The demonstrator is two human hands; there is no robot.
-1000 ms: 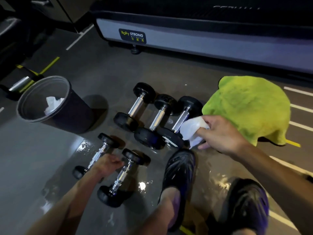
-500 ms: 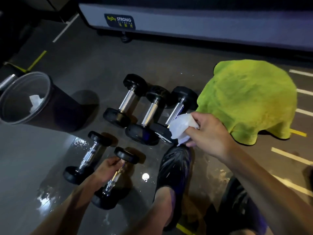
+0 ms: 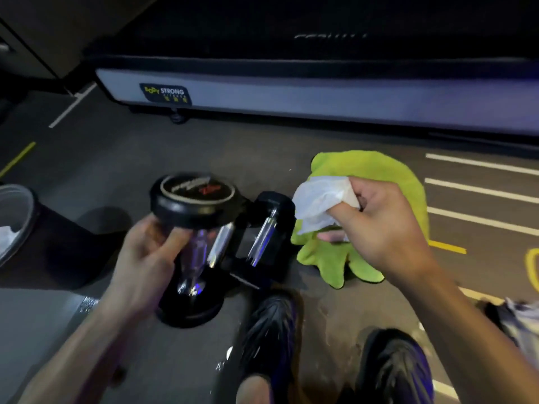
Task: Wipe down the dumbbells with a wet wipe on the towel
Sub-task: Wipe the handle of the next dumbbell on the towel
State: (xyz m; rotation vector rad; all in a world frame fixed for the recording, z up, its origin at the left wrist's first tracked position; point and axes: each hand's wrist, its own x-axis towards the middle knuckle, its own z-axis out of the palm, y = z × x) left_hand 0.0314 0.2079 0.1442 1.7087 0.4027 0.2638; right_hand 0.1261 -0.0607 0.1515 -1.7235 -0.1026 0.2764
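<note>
- Fingers of the left hand (image 3: 143,258) curl round the chrome handle of an upended dumbbell (image 3: 194,217).
- Right hand (image 3: 382,220) pinches a crumpled wet wipe (image 3: 320,199) above the green towel (image 3: 370,170).

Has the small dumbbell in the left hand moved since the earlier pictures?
Yes. The left hand has lifted the dumbbell off the floor; it stands upright, in front of the dumbbells on the floor.

Bare forearms; black ridged shoes (image 3: 269,330), perhaps rubber clogs
</note>
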